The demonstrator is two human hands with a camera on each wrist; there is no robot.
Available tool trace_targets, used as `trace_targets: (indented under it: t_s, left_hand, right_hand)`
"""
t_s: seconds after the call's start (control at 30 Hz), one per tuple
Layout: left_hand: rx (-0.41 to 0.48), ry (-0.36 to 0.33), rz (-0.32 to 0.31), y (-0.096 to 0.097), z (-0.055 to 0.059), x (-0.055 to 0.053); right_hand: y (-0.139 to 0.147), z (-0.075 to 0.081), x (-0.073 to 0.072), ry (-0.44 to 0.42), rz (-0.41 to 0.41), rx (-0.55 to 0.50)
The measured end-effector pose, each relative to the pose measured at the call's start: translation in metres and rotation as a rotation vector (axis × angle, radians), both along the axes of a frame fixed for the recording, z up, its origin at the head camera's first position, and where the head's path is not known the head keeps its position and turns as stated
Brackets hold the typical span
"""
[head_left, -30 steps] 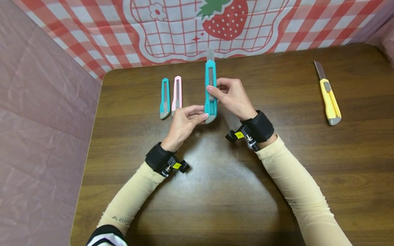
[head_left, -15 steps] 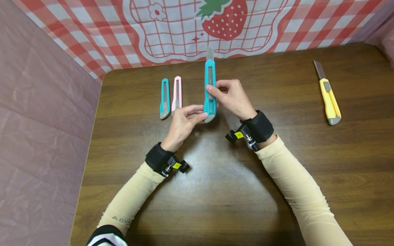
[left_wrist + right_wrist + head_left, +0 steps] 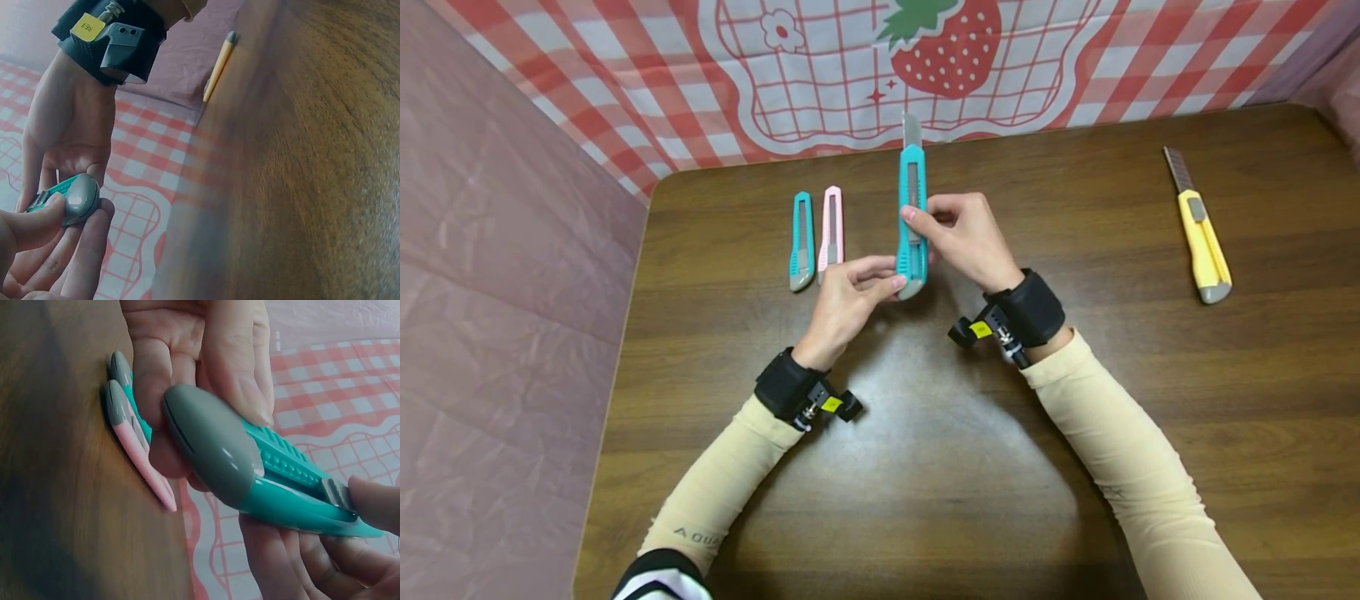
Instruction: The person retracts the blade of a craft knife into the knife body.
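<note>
Both hands hold a teal utility knife [image 3: 912,192] above the table, its blade [image 3: 912,131] extended and pointing away from me. My left hand [image 3: 848,302] pinches the grey end cap [image 3: 209,447] between thumb and fingers. Higher up the body, my right hand [image 3: 972,237] grips the knife, its thumb [image 3: 375,501] at the grey slider [image 3: 337,495]. On the table left of the hands lie a second teal utility knife [image 3: 802,242] and a pink one [image 3: 832,225], side by side with no blade showing; the left hand partly covers the pink one's lower end.
At the right of the table lies a yellow utility knife [image 3: 1205,247] with its blade out. A red-and-white strawberry cloth [image 3: 820,83] hangs along the back edge of the wooden table [image 3: 1075,192]. Pink fabric [image 3: 512,333] covers the left side.
Over the last second the hands and the knife hold nearly the same place, shifting only very slightly. The blade stays out and the other knives have not moved.
</note>
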State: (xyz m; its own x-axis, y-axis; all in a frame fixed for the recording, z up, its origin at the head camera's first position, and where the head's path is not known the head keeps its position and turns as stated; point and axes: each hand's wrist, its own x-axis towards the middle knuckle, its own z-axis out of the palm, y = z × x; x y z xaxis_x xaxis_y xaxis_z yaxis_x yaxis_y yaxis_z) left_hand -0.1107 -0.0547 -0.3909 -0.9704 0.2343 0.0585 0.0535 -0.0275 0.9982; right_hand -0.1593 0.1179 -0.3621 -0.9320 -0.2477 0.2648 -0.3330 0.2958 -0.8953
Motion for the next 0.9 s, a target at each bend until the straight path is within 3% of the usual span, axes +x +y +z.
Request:
trace_targets:
  t_s: [0.13, 0.37, 0.57, 0.67, 0.9]
  left_hand:
    - [-0.011, 0.004, 0.001, 0.001, 0.007, 0.002]
    - [-0.002, 0.043, -0.002, -0.001, -0.012, -0.006]
    - [-0.004, 0.055, 0.005, -0.001, -0.015, -0.007]
    - [-0.003, 0.043, 0.003, -0.001, -0.011, -0.005]
    - [-0.038, 0.043, 0.002, 0.000, 0.010, 0.005]
  right_hand:
    - [-0.001, 0.000, 0.000, 0.002, -0.029, -0.018]
    - [-0.003, 0.000, 0.001, 0.009, -0.032, -0.039]
    - [-0.004, -0.001, 0.001, 0.013, -0.035, -0.039]
    - [-0.005, -0.002, 0.001, 0.015, -0.036, -0.043]
    - [-0.005, -0.002, 0.002, 0.020, -0.046, -0.043]
